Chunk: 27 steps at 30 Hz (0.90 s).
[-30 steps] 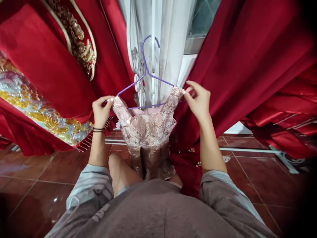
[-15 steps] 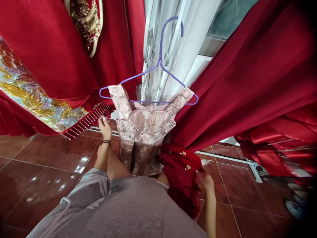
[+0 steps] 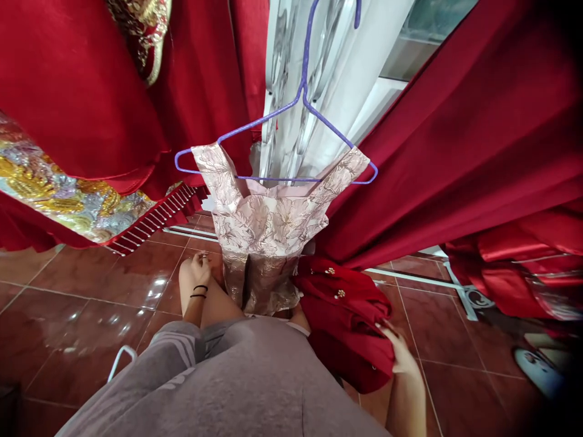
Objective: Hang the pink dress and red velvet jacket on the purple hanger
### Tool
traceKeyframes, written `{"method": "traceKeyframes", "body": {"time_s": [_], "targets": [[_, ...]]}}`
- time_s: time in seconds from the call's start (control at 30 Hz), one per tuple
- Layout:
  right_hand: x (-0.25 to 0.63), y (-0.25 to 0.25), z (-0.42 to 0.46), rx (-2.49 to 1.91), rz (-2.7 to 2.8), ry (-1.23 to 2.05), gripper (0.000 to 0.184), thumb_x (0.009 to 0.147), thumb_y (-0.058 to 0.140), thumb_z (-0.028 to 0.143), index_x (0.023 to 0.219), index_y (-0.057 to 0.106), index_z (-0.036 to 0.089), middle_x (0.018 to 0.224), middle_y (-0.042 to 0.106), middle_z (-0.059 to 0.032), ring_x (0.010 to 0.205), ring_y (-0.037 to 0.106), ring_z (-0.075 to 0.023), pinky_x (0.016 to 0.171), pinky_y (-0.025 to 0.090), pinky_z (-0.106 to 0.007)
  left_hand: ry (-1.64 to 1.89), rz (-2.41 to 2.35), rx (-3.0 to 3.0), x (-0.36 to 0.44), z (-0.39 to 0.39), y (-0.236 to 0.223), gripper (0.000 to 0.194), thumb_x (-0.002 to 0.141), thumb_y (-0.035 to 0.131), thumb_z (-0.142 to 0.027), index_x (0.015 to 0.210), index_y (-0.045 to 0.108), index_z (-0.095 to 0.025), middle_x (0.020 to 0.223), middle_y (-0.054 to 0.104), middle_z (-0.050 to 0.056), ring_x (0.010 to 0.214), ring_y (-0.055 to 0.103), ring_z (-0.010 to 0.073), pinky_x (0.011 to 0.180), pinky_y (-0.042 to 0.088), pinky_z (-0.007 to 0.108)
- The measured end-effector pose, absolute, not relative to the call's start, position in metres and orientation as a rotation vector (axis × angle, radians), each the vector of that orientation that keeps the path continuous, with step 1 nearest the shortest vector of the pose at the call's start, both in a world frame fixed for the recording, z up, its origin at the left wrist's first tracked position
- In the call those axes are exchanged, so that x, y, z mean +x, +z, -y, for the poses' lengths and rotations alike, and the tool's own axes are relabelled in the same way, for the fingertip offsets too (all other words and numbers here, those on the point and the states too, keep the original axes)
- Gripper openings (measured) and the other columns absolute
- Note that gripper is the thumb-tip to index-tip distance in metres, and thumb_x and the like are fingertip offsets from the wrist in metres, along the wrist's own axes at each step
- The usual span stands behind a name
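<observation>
A pale pink and bronze floral dress (image 3: 268,227) hangs upright before me on a purple hanger (image 3: 255,124). My left hand (image 3: 201,270), with dark bands at its wrist, is beside the dress's left side, above my thigh. Its fingers are curled together; whatever they may hold is too small to make out. On my lap's right side lies a bunched red cloth garment (image 3: 337,315) with gold flower-shaped ornaments. The fingers of my right hand (image 3: 398,352) grip this garment's right edge.
Red drapes hang on both sides, the right one (image 3: 437,139) slanting close to the dress. A beaded, embroidered panel (image 3: 77,194) hangs at the left. Behind the dress stands a white metal frame (image 3: 277,91). Its low rail and foot (image 3: 464,297) cross the tiled floor.
My right hand has moved right and taken hold of the red garment, spreading it to the right. My left hand has dropped lower, nearer my thigh. The view has shifted slightly.
</observation>
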State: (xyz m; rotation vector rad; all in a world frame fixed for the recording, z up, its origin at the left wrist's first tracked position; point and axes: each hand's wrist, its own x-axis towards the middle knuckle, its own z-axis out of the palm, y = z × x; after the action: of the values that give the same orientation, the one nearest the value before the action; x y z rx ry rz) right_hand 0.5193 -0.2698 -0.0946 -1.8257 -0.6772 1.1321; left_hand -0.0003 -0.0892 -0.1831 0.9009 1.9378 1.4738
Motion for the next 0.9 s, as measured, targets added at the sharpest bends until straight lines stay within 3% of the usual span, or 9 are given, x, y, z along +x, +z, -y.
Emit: {"method": "traceKeyframes", "body": {"time_s": [0.07,0.13,0.27,0.37,0.47,0.63,0.73,0.8,0.9], "targets": [[0.509,-0.054,0.254,-1.811,0.776,1.152,0.037,0.054,0.08,0.042,0.086,0.069,0.026,0.079,0.074,-0.0052,0.071,0.07,-0.0288,0.066,0.057,-0.042,1.532,-1.904,0.912,0.007,0.093,-0.172,0.014,0.077,0.052,-0.02,0.089,0.057,-0.017,0.086,0.065,0.008,0.077,0.063,0.0187,0.074,0.05,0.03],[0.482,-0.011,0.235,-1.73,1.25,1.229,0.033,0.059,0.08,0.032,0.089,0.072,0.024,0.084,0.074,-0.0049,0.076,0.069,-0.0254,0.072,0.055,-0.037,1.57,-1.854,0.942,0.022,0.099,-0.154,0.015,0.08,0.054,-0.026,0.091,0.059,-0.017,0.09,0.066,0.008,0.082,0.064,0.018,0.077,0.051,0.029],[0.404,0.054,0.191,-1.358,2.202,1.092,0.018,0.076,0.063,0.016,0.089,0.073,0.024,0.085,0.069,-0.0019,0.078,0.064,-0.0181,0.071,0.047,-0.027,1.495,-1.418,1.215,0.07,0.113,-0.095,0.025,0.078,0.068,-0.036,0.094,0.069,-0.016,0.093,0.07,0.01,0.088,0.066,0.0205,0.084,0.051,0.03],[0.358,0.078,0.166,-1.313,2.544,0.704,0.02,0.084,0.055,0.012,0.09,0.069,0.025,0.087,0.064,-0.0003,0.074,0.059,-0.0142,0.058,0.035,-0.025,1.131,-0.884,1.499,0.105,0.119,-0.05,0.061,0.075,0.075,-0.039,0.13,0.059,-0.019,0.133,0.059,0.014,0.124,0.055,0.0277,0.106,0.043,0.036],[0.343,0.089,0.151,-1.261,2.608,0.36,0.024,0.088,0.05,0.01,0.094,0.067,0.025,0.089,0.062,-0.0008,0.078,0.059,-0.0139,0.056,0.032,-0.025,0.862,-0.731,1.633,0.127,0.12,-0.023,0.084,0.066,0.083,-0.042,0.139,0.049,-0.019,0.139,0.054,0.014,0.128,0.051,0.0313,0.109,0.039,0.041],[0.365,0.102,0.141,-1.212,2.35,0.241,0.032,0.089,0.057,0.016,0.118,0.064,0.027,0.107,0.064,-0.004,0.095,0.063,-0.0179,0.081,0.05,-0.028,0.921,-0.955,1.542,0.116,0.112,-0.001,0.04,0.078,0.071,-0.046,0.1,0.062,-0.014,0.092,0.067,0.005,0.084,0.062,0.0177,0.08,0.05,0.03],[0.386,0.111,0.14,-1.166,2.27,0.23,0.056,0.088,0.059,0.02,0.142,0.046,0.028,0.122,0.06,-0.0075,0.112,0.06,-0.0212,0.099,0.05,-0.036,0.927,-0.859,1.513,0.093,0.108,0.021,0.037,0.077,0.071,-0.048,0.083,0.059,-0.013,0.073,0.058,-0.001,0.065,0.053,0.0105,0.062,0.042,0.021],[0.395,0.118,0.143,-1.179,2.249,0.118,0.061,0.089,0.054,0.016,0.147,0.04,0.027,0.126,0.057,-0.009,0.111,0.061,-0.0205,0.095,0.052,-0.035,0.924,-0.734,1.523,0.08,0.112,0.044,0.038,0.079,0.069,-0.05,0.086,0.06,-0.013,0.071,0.058,-0.001,0.062,0.051,0.0097,0.057,0.04,0.02],[0.399,0.129,0.152,-1.173,2.042,-0.263,0.05,0.089,0.052,0.014,0.137,0.055,0.029,0.118,0.061,-0.0087,0.101,0.064,-0.0202,0.082,0.055,-0.034,0.975,-0.718,1.736,0.075,0.132,0.089,0.032,0.079,0.07,-0.039,0.098,0.062,-0.015,0.079,0.062,0.002,0.066,0.056,0.0117,0.058,0.043,0.022]]}}
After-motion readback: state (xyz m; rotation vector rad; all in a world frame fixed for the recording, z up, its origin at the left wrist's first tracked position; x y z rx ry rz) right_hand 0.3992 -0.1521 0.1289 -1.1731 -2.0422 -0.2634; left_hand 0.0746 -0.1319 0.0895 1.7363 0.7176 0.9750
